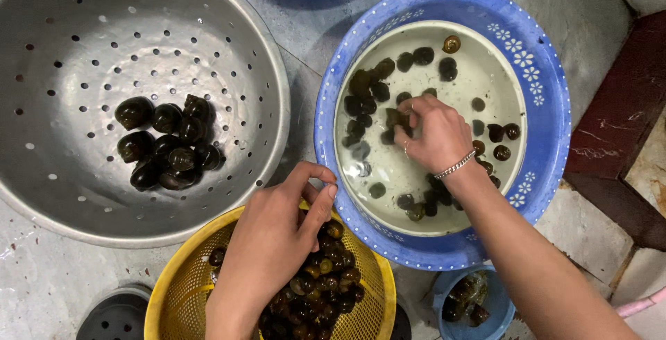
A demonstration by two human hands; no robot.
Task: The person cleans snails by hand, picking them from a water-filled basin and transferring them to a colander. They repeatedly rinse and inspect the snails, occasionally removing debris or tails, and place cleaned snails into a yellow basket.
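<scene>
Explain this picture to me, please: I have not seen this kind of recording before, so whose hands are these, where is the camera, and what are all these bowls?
There is one picture, taken by a camera worn on a person's head and looking straight down at their own bare hands. The left hand reaches into a yellow basket full of dark snails. The right hand, with a bracelet at the wrist, dips into a blue-rimmed basin of water where more snails lie, its fingers pinching among them. A metal colander at upper left holds a small pile of larger dark snails. A small blue bowl sits below. All stand on a stone floor.
</scene>
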